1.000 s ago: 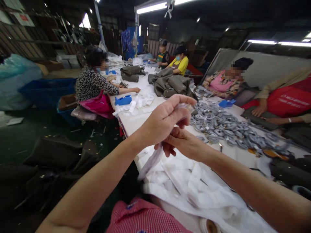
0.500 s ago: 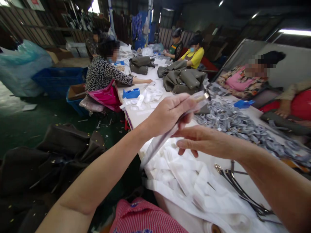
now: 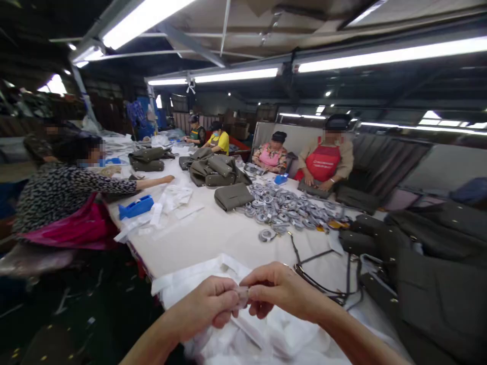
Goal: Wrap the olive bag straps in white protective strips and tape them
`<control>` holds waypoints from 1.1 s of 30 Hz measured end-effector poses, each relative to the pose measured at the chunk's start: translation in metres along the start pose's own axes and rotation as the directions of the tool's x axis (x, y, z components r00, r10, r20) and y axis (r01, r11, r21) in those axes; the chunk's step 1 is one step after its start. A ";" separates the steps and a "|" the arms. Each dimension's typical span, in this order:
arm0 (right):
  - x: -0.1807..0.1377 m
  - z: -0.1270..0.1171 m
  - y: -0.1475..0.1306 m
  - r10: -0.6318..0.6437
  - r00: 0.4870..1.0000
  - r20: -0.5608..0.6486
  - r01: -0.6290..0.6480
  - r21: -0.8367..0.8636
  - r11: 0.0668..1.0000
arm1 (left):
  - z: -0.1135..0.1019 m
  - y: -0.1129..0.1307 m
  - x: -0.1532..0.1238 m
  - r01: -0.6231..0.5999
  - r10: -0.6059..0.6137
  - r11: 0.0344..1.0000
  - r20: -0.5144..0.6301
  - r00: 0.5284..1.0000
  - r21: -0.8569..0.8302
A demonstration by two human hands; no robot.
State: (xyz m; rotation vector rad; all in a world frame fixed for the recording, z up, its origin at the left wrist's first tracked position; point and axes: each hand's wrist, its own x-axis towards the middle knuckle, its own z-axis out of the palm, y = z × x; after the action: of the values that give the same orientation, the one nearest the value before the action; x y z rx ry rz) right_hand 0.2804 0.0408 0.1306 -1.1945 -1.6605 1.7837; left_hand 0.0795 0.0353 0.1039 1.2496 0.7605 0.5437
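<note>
In the middle of the lower view, my left hand (image 3: pixel 211 306) and my right hand (image 3: pixel 276 289) come together, fingertips almost touching. Both pinch the end of a pale strip in translucent wrapping (image 3: pixel 242 295); my fingers cover much of it, so its contents cannot be made out. Beneath them lies a loose pile of white wrapping strips (image 3: pixel 224 266) at the table's near edge. Just beyond my right hand are thin dark straps (image 3: pixel 323 289) with metal fittings.
Grey coiled straps (image 3: pixel 289 205) are heaped across the white table (image 3: pixel 182 243). Dark grey bags (image 3: pixel 232 196) lie beyond, and more bags (image 3: pixel 441 289) are stacked at right. A blue tape dispenser (image 3: pixel 136 207) stands at left. Several co-workers sit or stand around the table.
My view has swung up and to the right. My left hand has lowered the wrapped strip from above the table, and my right hand, formerly loose beside it, now pinches it too.
</note>
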 end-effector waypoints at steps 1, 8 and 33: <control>-0.004 -0.002 0.004 -0.004 0.999 -0.049 0.006 0.041 0.999 | 0.002 0.003 0.002 0.008 -0.008 1.000 0.022 1.000 -0.006; -0.024 -0.007 0.031 0.063 0.973 -0.220 -0.001 0.269 0.963 | 0.023 -0.001 0.027 0.090 -0.095 0.994 0.097 0.991 0.056; -0.088 -0.063 0.064 0.056 0.990 -0.129 -0.058 -0.013 0.998 | 0.059 -0.018 0.056 0.196 -0.277 0.900 0.164 0.947 0.390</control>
State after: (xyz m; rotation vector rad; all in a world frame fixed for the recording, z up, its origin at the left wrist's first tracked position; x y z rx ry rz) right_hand 0.3937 -0.0038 0.1017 -1.3476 -1.5848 1.6907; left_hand 0.1593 0.0346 0.0821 1.5075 0.8404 0.0578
